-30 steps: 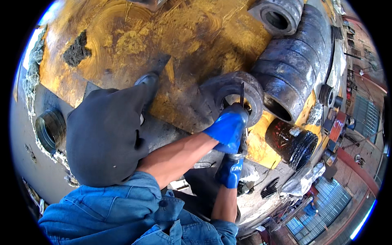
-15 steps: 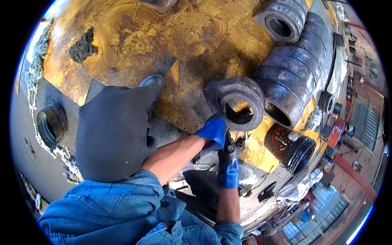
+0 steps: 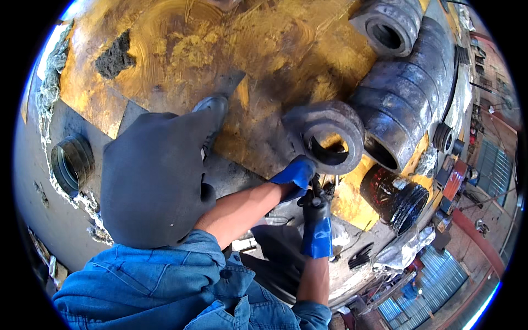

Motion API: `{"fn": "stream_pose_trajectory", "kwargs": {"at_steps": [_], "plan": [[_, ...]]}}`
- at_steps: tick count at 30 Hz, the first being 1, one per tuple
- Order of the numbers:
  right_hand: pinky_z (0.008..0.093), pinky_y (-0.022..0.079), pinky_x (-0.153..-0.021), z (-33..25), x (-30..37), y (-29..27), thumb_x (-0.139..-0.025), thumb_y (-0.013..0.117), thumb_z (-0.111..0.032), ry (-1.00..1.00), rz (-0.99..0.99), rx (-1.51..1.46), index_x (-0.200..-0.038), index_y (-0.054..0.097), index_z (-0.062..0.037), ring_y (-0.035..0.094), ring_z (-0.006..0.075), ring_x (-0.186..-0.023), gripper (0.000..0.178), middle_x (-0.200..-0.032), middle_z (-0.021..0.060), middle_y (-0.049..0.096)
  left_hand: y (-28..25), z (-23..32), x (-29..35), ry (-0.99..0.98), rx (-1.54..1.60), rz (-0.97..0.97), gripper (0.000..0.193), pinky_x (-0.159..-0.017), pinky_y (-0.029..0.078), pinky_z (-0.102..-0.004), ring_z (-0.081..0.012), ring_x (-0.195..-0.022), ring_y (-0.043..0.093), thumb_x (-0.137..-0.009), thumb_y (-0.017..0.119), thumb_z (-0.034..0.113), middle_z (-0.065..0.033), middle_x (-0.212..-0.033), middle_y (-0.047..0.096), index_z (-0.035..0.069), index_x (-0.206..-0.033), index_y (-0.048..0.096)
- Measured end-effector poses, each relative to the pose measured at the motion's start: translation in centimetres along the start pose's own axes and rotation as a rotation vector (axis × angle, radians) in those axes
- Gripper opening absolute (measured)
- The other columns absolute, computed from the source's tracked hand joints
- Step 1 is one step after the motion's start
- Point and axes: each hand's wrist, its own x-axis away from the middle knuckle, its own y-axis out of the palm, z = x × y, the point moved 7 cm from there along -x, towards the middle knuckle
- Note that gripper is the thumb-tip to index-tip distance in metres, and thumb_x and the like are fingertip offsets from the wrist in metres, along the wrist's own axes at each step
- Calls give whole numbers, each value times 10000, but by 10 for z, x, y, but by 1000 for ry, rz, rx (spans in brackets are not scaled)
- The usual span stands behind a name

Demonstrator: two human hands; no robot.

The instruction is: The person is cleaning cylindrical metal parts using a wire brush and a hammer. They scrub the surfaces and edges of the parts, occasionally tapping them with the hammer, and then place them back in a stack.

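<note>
My left hand, in a blue glove, reaches the lower left rim of a thick dark ring. Its fingers curl inward, and what they grip is hidden. Just below it is my right hand, in a glove with dark fingers and a blue cuff. Its fingers are closed round something small and dark that I cannot make out. The two hands nearly touch. The ring has a broad, flat dark base and stands on a yellow-stained surface, which shows through its hole.
A long dark ribbed cylinder lies right of the ring, with another thick ring beyond it. A black-smeared bucket is near my right hand. At the left stand a short round can and a dark grey cloth shape.
The view has shifted slightly, so the ring and cylinder appear farther right. Both hands stay by the ring's lower rim, and the right hand sits slightly farther right.
</note>
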Motion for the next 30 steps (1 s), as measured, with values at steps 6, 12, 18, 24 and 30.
{"fn": "stream_pose_trajectory", "kwargs": {"at_steps": [6, 12, 18, 24, 30], "plan": [[281, 450, -445, 48, 42, -27, -985, 571, -188, 341, -115, -14, -1089, 631, -77, 573, 119, -494, 164, -709, 61, 650, 18, 68, 44, -818, 1425, -134, 385, -667, 503, -368, -183, -774, 683, -1040, 552, 353, -90, -949, 740, 10, -1020, 725], [307, 468, -467, 24, 26, -7, -959, 580, -107, 414, 123, -291, -1186, 665, -41, 597, 150, -524, 251, -723, 62, 644, -79, 82, 59, -942, 1626, 32, 297, -643, 575, -424, -244, -748, 679, -1032, 579, 351, -80, -865, 641, 57, -1026, 622], [346, 487, -498, 5, 31, -9, -988, 578, -175, 299, 48, -173, -1089, 691, -64, 640, 181, -560, 188, -677, 66, 668, -48, 76, 64, -1011, 1413, -114, 360, -566, 515, -412, -248, -568, 607, -1013, 591, 375, -109, -734, 639, 18, -1038, 630], [462, 537, -630, -31, 87, -12, -858, 710, -96, -3, 388, 460, -1492, 503, -184, 703, 376, -773, 673, -948, 174, 717, -62, 116, 68, -613, 1010, -558, 368, -589, 510, -336, -179, -625, 625, -1034, 535, 345, -82, -781, 695, 25, -1024, 717], [543, 562, -719, -42, 106, 2, -873, 668, -156, 121, 482, 320, -1488, 494, -229, 698, 451, -877, 644, -1017, 244, 714, -62, 112, 88, -689, 991, -767, 399, -723, 580, -352, -192, -797, 699, -1038, 552, 363, -132, -948, 749, 9, -1121, 717]]}}
